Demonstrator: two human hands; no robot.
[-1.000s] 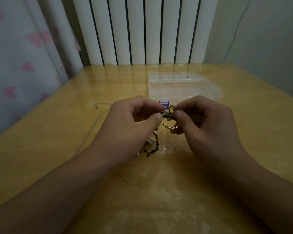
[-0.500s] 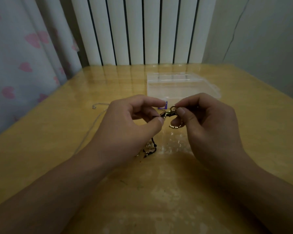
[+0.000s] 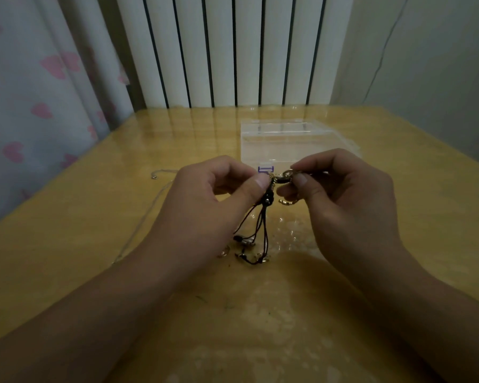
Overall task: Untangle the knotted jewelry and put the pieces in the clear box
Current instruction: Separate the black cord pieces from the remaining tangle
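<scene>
- Pink hearts on a pale curtain [image 3: 39, 106], hanging far left of the clear box [image 3: 288, 142] and beyond the table edge.
- White ribbed radiator [image 3: 233, 51] stands upright behind the box, against the wall.
- Thin silver chain [image 3: 161, 189] lies loose on the wooden table [image 3: 67, 230], well left of the box; one clasp end points away from the person, the strand runs back under the left forearm.
- Left hand [image 3: 205, 205] held above the table, just in front of the box's near left corner. Thumb and forefinger pinched tight on the top of the knotted jewelry [image 3: 271, 189]; other fingers curled in.
- Dark cords [image 3: 257, 230] hang down from that pinch, between the two hands; their lower ends with small metal bits rest on the table nearer the person than the box.
- Gold clasp piece [image 3: 284, 178] sits between the two thumbs, just in front of the box's purple latch [image 3: 265, 169].
- Right hand [image 3: 343, 205] opposite, in front of the box's near right side. Thumb and forefinger pinch the gold piece; remaining fingers curled beneath, a small gold link [image 3: 288, 202] showing just under them.
- Box lies flat and closed as far as can be told, towards the radiator from both hands; contents cannot be made out.
- Grey wall [image 3: 440, 78] to the right of the box.
</scene>
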